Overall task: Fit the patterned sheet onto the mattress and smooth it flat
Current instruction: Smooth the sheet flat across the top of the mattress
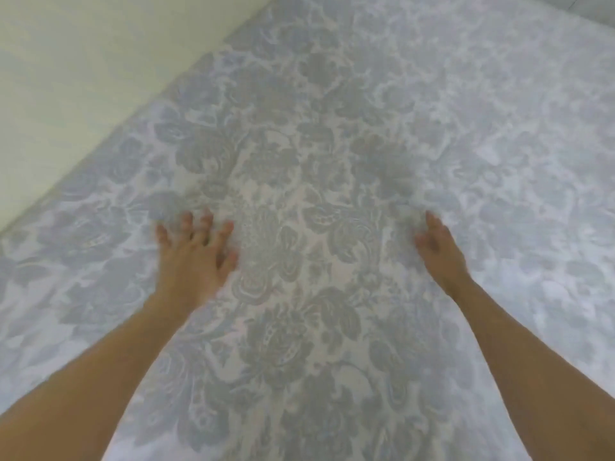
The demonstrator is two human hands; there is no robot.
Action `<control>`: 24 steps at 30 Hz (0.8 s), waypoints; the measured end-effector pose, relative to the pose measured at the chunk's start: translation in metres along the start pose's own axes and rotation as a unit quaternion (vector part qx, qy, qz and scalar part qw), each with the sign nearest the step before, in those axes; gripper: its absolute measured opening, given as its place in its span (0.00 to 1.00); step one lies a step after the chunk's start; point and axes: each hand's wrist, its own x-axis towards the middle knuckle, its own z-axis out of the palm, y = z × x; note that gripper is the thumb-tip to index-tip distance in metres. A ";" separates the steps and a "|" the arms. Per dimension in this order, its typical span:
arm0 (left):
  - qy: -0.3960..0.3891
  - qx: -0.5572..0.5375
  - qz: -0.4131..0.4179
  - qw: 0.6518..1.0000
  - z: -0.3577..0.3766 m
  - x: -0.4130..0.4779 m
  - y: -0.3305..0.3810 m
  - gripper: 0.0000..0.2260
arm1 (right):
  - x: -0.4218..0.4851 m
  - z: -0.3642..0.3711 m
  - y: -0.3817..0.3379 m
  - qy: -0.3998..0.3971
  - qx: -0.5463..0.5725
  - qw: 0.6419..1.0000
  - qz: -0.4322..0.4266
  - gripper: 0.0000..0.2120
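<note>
The sheet [332, 111] lies spread over the bed. The left hand [193, 251] presses flat, fingers splayed, gripping nothing; the right hand [436, 247], blurred, looks flat too. Shoving toward twelve o'clock might bunch cloth against the wall [83, 78] at ten o'clock.

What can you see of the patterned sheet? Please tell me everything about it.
The patterned sheet is pale cloth with a large grey-blue floral print. It lies spread nearly flat, filling most of the view; the blurred picture shows no clear folds. Its upper-left edge meets a cream wall. The left hand rests on it with fingers spread; the right hand touches it with straight fingers.
</note>
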 end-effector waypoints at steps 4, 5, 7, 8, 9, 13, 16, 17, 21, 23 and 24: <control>0.001 0.008 -0.012 1.000 0.031 -0.062 -0.073 0.26 | -0.114 0.125 -0.092 -0.027 -0.072 0.960 -0.268 0.25; 0.003 0.002 -0.012 1.000 0.029 -0.081 -0.079 0.25 | -0.163 0.142 -0.100 -0.049 -0.057 0.940 -0.333 0.25; -0.007 -0.011 -0.008 1.000 0.022 -0.107 -0.087 0.25 | -0.246 0.147 -0.100 -0.123 -0.074 0.891 -0.430 0.24; -0.024 -0.012 -0.016 0.999 0.015 -0.111 -0.086 0.25 | -0.269 0.140 -0.094 -0.155 -0.087 0.864 -0.471 0.23; -0.042 -0.007 -0.032 0.999 0.007 -0.111 -0.082 0.26 | -0.276 0.131 -0.088 -0.183 -0.076 0.846 -0.495 0.22; -0.013 -0.020 0.003 1.000 -0.018 -0.072 -0.015 0.26 | -0.209 0.078 -0.094 -0.114 0.027 0.904 -0.412 0.18; 0.007 -0.031 0.137 0.990 -0.017 -0.047 0.076 0.26 | -0.119 0.048 -0.094 -0.005 -0.090 0.980 -0.180 0.26; -0.011 -0.027 0.157 0.987 -0.010 -0.049 0.095 0.27 | -0.102 0.046 -0.084 -0.019 -0.151 0.983 -0.099 0.28; -0.056 -0.007 0.182 0.982 0.039 -0.126 0.097 0.27 | -0.188 0.057 0.023 -0.094 -0.200 0.967 0.126 0.31; -0.048 -0.014 0.169 0.984 0.045 -0.167 0.082 0.26 | -0.297 0.056 0.076 -0.094 -0.187 0.953 0.219 0.31; -0.053 -0.005 0.164 0.985 0.045 -0.180 0.078 0.26 | -0.349 0.051 0.093 -0.115 -0.178 0.944 0.254 0.32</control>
